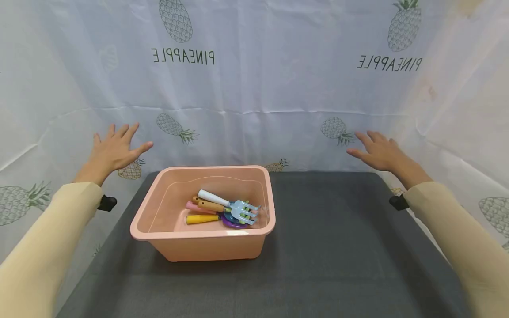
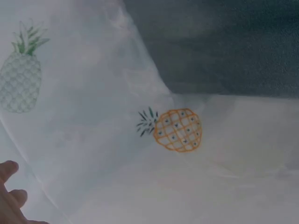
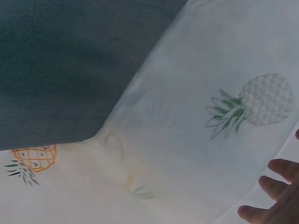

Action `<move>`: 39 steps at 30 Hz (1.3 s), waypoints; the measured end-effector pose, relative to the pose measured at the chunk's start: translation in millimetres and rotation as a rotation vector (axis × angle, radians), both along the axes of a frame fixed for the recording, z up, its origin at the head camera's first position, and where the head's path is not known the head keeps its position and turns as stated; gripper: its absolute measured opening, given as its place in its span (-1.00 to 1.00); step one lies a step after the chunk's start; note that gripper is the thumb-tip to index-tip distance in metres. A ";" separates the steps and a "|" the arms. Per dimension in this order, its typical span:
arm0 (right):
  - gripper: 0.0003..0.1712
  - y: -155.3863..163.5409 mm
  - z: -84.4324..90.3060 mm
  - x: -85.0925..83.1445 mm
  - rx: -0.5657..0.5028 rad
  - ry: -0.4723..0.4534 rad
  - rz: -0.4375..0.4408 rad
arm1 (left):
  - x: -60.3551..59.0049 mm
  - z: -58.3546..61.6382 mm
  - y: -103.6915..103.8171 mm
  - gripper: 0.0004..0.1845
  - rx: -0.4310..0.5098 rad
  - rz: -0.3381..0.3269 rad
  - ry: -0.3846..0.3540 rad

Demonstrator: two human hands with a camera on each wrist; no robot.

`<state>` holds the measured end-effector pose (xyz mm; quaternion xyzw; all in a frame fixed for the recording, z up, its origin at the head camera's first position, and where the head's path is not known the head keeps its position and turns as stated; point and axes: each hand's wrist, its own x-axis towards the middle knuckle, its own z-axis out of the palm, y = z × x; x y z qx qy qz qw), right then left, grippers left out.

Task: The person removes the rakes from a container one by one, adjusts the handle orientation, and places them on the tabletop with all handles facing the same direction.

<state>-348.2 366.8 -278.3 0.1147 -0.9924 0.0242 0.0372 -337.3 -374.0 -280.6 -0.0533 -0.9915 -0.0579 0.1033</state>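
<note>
Both hands are hovering spread and empty, so neither grip has hold of anything: the left hand is hanging off the far left corner of the bench with fingers straight and fanned, and the right hand is doing the same off the far right corner, palm down. Each is standing in front of the pineapple-print sheet that is walling in the far edge and both sides, apparently not touching it. The pink tub is sitting left of centre on the bench, nearer the far edge, well apart from both hands and roughly between them. Inside, small garden tools are lying heaped against its right wall, among them a light blue fork and a yellow handle. The bench's right half and near edge are giving the widest room; the sheet is crowding the far corners.
</note>
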 end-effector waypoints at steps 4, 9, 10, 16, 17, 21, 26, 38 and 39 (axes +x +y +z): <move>0.02 -15.2 3.2 5.9 0.015 0.018 0.048 | 7.7 0.6 1.7 0.02 0.046 -0.008 0.004; -0.07 -41.7 11.2 13.3 0.022 0.061 0.136 | 21.0 -1.8 2.4 0.01 0.150 -0.028 0.013; -0.08 -47.8 13.5 15.4 0.021 0.066 0.148 | 24.6 -2.1 2.7 0.00 0.180 -0.033 0.015; -0.12 -88.4 24.5 31.4 0.025 0.057 0.233 | 51.3 -11.5 8.2 -0.17 0.405 -0.076 0.051; -0.13 -95.2 25.6 34.4 0.026 0.051 0.249 | 56.1 -14.0 10.2 -0.20 0.440 -0.081 0.060; -0.16 -121.5 28.6 44.9 -0.005 0.008 0.304 | 73.5 -25.2 18.9 -0.28 0.554 -0.064 0.059; -0.11 -150.5 31.4 53.6 -0.052 -0.030 0.374 | 92.2 -38.6 31.0 -0.20 0.766 -0.025 -0.124; -0.29 -202.9 33.6 57.7 -0.084 -0.036 0.504 | 107.5 -58.7 70.0 -0.20 0.973 0.012 -0.329; -0.31 -207.0 32.6 57.1 -0.087 -0.037 0.516 | 107.2 -60.3 71.7 -0.22 0.971 0.005 -0.335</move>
